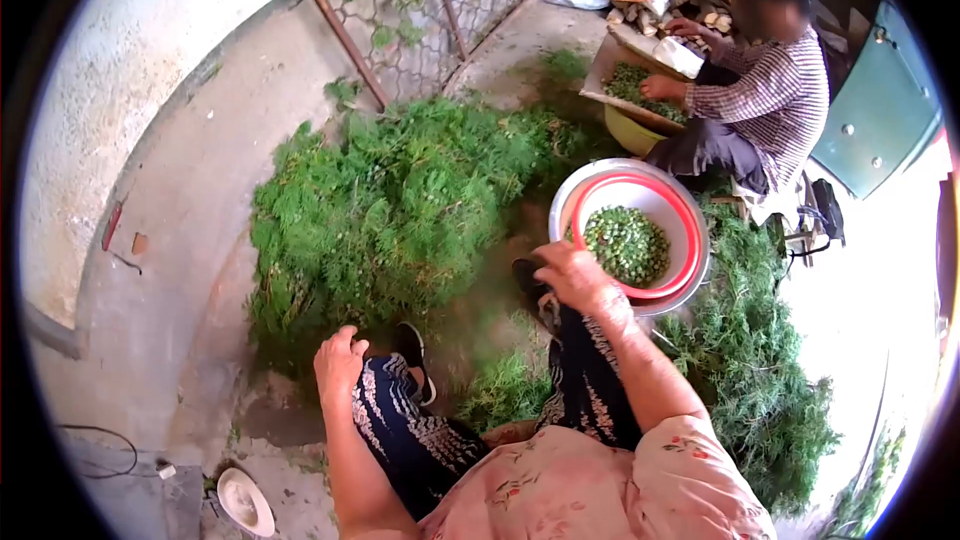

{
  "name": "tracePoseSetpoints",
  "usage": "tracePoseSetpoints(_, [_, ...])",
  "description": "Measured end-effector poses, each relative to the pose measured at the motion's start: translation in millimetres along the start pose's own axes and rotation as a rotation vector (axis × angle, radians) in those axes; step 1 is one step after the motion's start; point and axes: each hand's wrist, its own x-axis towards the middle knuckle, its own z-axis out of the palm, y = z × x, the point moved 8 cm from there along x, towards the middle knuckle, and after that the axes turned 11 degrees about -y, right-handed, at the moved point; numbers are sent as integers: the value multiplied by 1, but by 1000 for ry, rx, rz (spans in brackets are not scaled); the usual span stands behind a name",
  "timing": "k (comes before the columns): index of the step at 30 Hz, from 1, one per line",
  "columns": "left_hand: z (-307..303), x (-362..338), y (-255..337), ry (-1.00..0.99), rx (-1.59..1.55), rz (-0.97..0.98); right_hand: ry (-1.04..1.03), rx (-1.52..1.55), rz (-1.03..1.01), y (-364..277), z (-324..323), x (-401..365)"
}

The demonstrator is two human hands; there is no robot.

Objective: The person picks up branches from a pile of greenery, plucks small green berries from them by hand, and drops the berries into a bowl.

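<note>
My left hand [340,365] is beside my left knee, its fingers curled; whether anything is in them is hidden. My right hand [577,275] is at the near left edge of a white bowl with a red rim [690,225]. Its fingers are bent together, and I cannot make out anything between them. Small round green berries [627,245] lie in the bowl, which sits inside a wide metal basin [703,265]. Ahead of my knees spreads a large heap of feathery green branches [380,210], nearest to my left hand.
Another person [765,90] sits at the upper right, hands over a tray of green berries [630,85] above a yellow basin [630,132]. More cut branches [755,360] lie at the right. A wire mesh panel [400,20] leans behind the heap. A white dish [245,502] sits lower left.
</note>
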Motion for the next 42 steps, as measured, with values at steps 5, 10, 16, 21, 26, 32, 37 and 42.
tracePoseSetpoints(5, [0,1,23,87,96,29,-129,-84,67,-23,17,-6])
tracePoseSetpoints(10, [3,6,37,121,100,97,-187,-120,109,-24,28,-5])
tracePoseSetpoints(16, [2,8,48,119,110,149,-223,-123,153,-20,31,-4])
tracePoseSetpoints(21, [0,8,54,140,87,189,-125,-121,40,-27,26,-6])
tracePoseSetpoints(26, [3,12,55,118,82,179,-142,-61,50,-33,20,-4])
tracePoseSetpoints(32, [3,14,58,88,102,177,-189,-23,108,-35,19,-3])
tracePoseSetpoints(37, [6,16,57,94,91,197,-145,8,70,-47,12,-2])
tracePoseSetpoints(42, [5,18,57,46,87,163,-147,-2,20,-43,18,1])
